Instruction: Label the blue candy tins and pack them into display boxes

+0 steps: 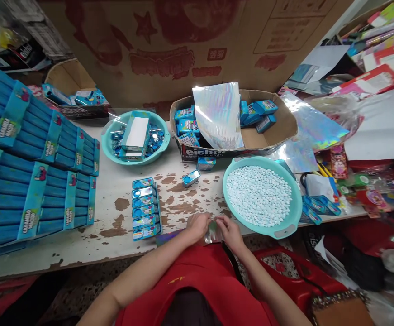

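At the table's front edge, my left hand (pixel 197 226) and my right hand (pixel 230 230) pinch a small clear plastic bag (pixel 213 232) from either side, close to my red apron. Just right of my right hand is a turquoise basin (pixel 296 203) full of small pale-blue candies (pixel 259 194). To the left of my hands several small blue tins (pixel 144 212) lie side by side in a column. A single blue tin (pixel 191 178) rests farther back, near a small blue box (pixel 206 163). What the bag contains, if anything, I cannot make out.
Stacked blue display boxes (pixel 30 181) fill the left side. A second turquoise basin (pixel 164 142) holds metallic pieces and a box. Behind it stand an open carton (pixel 213 154) with blue packs and shiny sheets (pixel 217 115), and a large cardboard box (pixel 183 54). Clutter lies right.
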`<act>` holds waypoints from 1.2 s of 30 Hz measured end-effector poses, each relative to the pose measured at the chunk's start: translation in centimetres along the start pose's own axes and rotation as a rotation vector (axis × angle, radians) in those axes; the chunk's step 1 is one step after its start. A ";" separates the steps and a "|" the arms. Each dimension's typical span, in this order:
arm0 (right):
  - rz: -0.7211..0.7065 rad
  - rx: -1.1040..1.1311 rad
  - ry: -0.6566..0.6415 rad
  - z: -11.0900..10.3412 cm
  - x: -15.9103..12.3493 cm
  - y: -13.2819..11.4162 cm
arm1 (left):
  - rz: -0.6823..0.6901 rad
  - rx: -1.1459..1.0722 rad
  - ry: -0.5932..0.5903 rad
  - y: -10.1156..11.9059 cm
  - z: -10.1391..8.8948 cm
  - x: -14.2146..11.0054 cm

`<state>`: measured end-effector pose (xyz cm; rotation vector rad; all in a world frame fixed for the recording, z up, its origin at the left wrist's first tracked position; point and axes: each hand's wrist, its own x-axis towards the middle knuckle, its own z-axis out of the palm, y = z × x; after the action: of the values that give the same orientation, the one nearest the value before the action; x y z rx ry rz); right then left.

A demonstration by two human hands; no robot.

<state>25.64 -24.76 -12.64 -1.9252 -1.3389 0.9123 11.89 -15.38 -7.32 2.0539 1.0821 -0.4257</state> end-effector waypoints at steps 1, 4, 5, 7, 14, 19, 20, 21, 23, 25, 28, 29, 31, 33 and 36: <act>-0.001 -0.018 0.020 0.2 -0.1 0.2 | -0.005 -0.004 -0.004 -0.1 0.3 0.5; -0.140 -0.216 0.111 0.9 -0.8 0.4 | -0.019 -0.017 -0.018 -0.6 0.7 1.2; -0.218 -0.327 0.138 1.1 -1.0 0.3 | -0.022 -0.022 -0.018 -0.7 0.8 1.3; -0.352 -0.550 0.167 1.6 -1.7 0.3 | -0.025 -0.032 -0.016 -0.8 0.9 1.4; -0.490 -0.765 0.170 1.5 -3.7 1.0 | -0.030 -0.094 -0.006 -0.9 1.0 1.9; -0.556 -0.702 0.170 -1.2 -4.3 -0.5 | -0.041 -0.138 0.006 -1.3 1.4 2.4; -0.549 -0.700 0.144 -2.1 -4.4 -1.3 | -0.046 -0.148 0.012 -1.4 1.5 2.5; -0.530 -0.703 0.115 -3.0 -4.5 -2.2 | -0.050 -0.161 0.019 -1.5 1.6 2.7; -0.463 -0.693 0.082 -4.9 -4.5 -4.1 | -0.051 -0.199 0.040 -1.6 1.5 2.8; -0.370 -0.610 0.076 -6.5 -4.2 -5.9 | -0.030 -0.241 0.077 -1.7 1.0 2.5; -0.205 -0.390 0.047 -7.7 -3.2 -7.9 | 0.144 -0.478 0.110 -1.6 -0.2 1.1; -0.165 -0.326 0.029 -7.7 -2.8 -8.4 | 0.228 -0.610 0.090 -1.5 -0.6 0.3; -0.117 -0.233 -0.003 -7.3 -2.1 -9.1 | 0.332 -0.839 0.029 -1.4 -1.2 -1.2; -0.089 -0.150 -0.040 -6.4 -1.3 -9.6 | 0.277 -0.919 0.015 -1.7 -1.4 -2.7; -0.024 -0.023 -0.118 -4.1 0.1 -10.3 | 0.115 -0.946 0.112 -3.2 -1.7 -4.8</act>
<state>23.56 -22.02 -2.12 -1.8930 -1.4430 1.0168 6.38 -15.61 -4.87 1.2809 0.9569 0.2447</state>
